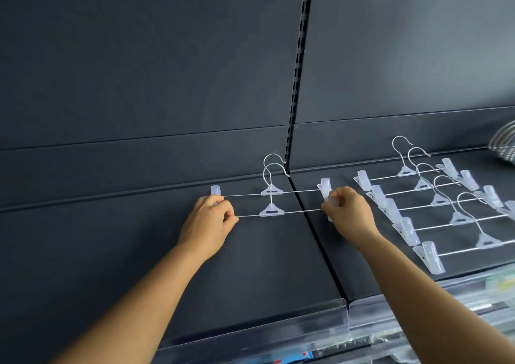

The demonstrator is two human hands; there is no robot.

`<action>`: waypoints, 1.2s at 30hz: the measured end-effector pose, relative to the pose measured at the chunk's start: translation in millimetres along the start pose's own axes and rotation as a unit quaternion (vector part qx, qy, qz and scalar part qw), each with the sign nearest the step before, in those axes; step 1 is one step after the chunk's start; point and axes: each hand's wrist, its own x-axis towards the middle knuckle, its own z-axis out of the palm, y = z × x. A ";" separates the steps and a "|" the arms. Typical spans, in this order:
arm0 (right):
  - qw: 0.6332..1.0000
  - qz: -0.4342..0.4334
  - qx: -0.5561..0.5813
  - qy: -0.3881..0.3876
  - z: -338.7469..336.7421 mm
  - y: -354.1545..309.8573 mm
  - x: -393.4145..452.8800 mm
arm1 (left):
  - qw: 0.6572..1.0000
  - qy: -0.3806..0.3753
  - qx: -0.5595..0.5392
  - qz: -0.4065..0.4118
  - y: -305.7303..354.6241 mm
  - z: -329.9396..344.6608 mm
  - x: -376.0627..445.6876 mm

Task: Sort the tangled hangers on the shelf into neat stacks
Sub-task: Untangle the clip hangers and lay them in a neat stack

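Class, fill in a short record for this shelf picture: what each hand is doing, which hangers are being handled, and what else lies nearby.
left hand: grips left end of near clip hanger
right hand: grips its right-end clip
far clip hanger: lies just behind, parallel
row of clip hangers: overlapping, right of the hands
shelf: dark, flat

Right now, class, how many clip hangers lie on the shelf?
7: two between the hands, the far one and near one; five fanned rightward. More may be hidden offscreen.

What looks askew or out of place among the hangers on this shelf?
Nothing looks damaged. The row of clip hangers at right lies staggered, hooks overlapping, not stacked. Both hands, left hand and right hand, hold the near hanger by its ends.
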 end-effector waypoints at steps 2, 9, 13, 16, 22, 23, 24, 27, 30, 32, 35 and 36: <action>1.000 -0.003 0.008 -0.004 -0.2 -0.4 7.6 | 1.000 0.011 0.005 -0.005 2.5 1.3 -1.5; 1.000 -0.008 0.020 -0.016 -2.2 4.7 24.2 | 0.999 0.024 -0.010 -0.032 9.1 6.4 -11.3; 0.999 -0.003 0.038 -0.017 -0.7 12.6 24.2 | 0.998 0.016 -0.015 -0.051 13.3 5.6 -13.8; 0.999 -0.009 0.037 -0.013 -2.0 17.8 24.7 | 0.998 0.042 -0.010 -0.047 20.0 6.4 -17.5; 0.998 -0.012 0.052 0.029 -10.3 21.8 33.9 | 0.995 0.080 -0.029 -0.052 36.4 9.9 -20.0; 0.999 -0.014 0.046 0.025 -10.2 22.8 35.2 | 0.994 0.074 -0.041 -0.064 36.7 10.8 -21.7; 0.999 -0.017 0.038 0.021 -9.3 24.5 36.3 | 0.993 0.068 -0.053 -0.075 36.5 11.7 -23.6; 0.999 -0.019 0.026 0.017 -3.7 28.1 36.5 | 0.990 0.072 -0.066 -0.104 34.5 10.6 -27.6; 0.999 -0.010 0.037 0.027 0.0 28.0 33.7 | 0.987 0.055 -0.067 -0.138 30.2 8.7 -26.0; 0.998 -0.011 0.042 0.034 0.7 27.2 31.9 | 0.987 0.031 -0.065 -0.147 29.1 9.0 -25.6; 0.999 -0.014 0.031 0.036 1.4 26.6 30.4 | 0.984 0.032 -0.081 -0.153 30.0 8.4 -25.3; 0.999 -0.013 0.025 0.036 1.8 27.0 30.4 | 0.983 0.039 -0.084 -0.159 30.4 6.9 -24.4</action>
